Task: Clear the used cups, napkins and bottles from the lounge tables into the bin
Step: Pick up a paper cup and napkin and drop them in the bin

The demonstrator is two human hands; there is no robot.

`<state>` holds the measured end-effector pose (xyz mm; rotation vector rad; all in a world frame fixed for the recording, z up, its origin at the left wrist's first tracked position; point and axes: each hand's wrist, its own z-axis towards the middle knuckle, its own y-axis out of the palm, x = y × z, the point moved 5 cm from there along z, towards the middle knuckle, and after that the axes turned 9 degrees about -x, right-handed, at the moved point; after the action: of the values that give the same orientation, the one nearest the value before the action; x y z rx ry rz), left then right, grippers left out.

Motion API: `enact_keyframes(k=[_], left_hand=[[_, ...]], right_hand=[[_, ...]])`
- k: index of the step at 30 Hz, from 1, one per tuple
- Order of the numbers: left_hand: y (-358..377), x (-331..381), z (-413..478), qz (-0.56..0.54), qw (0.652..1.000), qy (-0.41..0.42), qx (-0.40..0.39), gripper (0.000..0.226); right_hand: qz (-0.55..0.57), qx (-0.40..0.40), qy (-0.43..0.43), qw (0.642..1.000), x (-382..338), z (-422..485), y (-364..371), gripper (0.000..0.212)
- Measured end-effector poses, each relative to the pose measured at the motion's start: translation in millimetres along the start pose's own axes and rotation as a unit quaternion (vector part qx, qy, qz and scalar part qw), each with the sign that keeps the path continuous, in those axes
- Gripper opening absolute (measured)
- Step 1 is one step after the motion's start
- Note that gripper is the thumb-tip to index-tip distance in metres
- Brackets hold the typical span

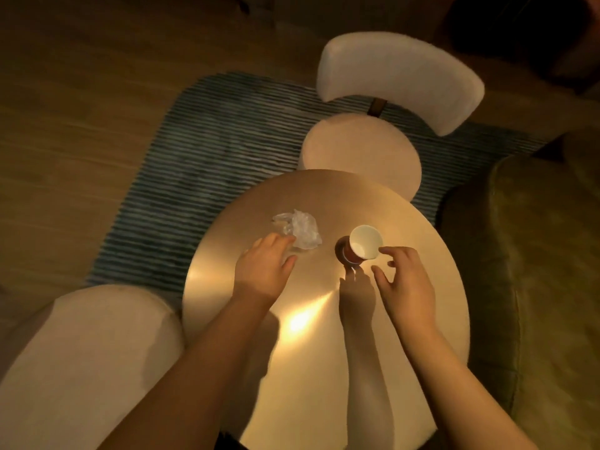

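With our left hand (264, 266), fingers relaxed, at the edge of the crumpled wrapper (300, 228) and our right hand (404, 280), fingers spread apart, just beside the cup (362, 246) standing on the round table (324, 368), we should close softly round each, keeping the cup level.

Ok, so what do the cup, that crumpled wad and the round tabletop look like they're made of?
Cup: likely paper, matte white inside, reddish-brown outside. Crumpled wad: thin clear plastic film, translucent with shiny creases. Tabletop: smooth, glossy, gold-toned, with mirror-like reflections; metal or lacquer, cannot tell.
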<state>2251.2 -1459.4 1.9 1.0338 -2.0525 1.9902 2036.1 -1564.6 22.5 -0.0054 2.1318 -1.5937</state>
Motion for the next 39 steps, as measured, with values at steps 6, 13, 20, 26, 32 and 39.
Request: enact_keyframes(k=[6, 13, 20, 26, 32, 39], left_hand=[[28.7, -9.0, 32.7, -0.013, 0.998, -0.061, -0.003, 0.034], [40.2, -6.2, 63.0, -0.004, 0.994, -0.1, -0.035, 0.038], [47.3, -10.6, 72.7, -0.011, 0.992, -0.121, -0.028, 0.026], [31.9, -2.9, 59.9, -0.009, 0.994, -0.11, -0.004, 0.022], [-4.6, 14.2, 31.4, 0.003, 0.998, -0.059, 0.027, 0.02], [-83.7, 44.0, -33.4, 0.04, 0.99, 0.067, 0.121, 0.003]], right_hand=[[-0.004, -0.021, -0.02, 1.0, 12.8, 23.6, 30.7, 0.027], [-0.004, -0.016, -0.023, 1.0, 21.6, 37.0, 43.1, 0.024], [0.014, 0.0, -0.022, 1.0, 26.7, 38.4, 50.8, 0.019], [0.021, -0.002, -0.025, 0.999, 27.8, 38.8, 53.9, 0.014], [0.03, 0.011, -0.055, 0.998, 19.4, 26.0, 37.1, 0.01], [0.068, 0.089, -0.091, 0.989, -25.3, -43.2, -29.8, 0.009]])
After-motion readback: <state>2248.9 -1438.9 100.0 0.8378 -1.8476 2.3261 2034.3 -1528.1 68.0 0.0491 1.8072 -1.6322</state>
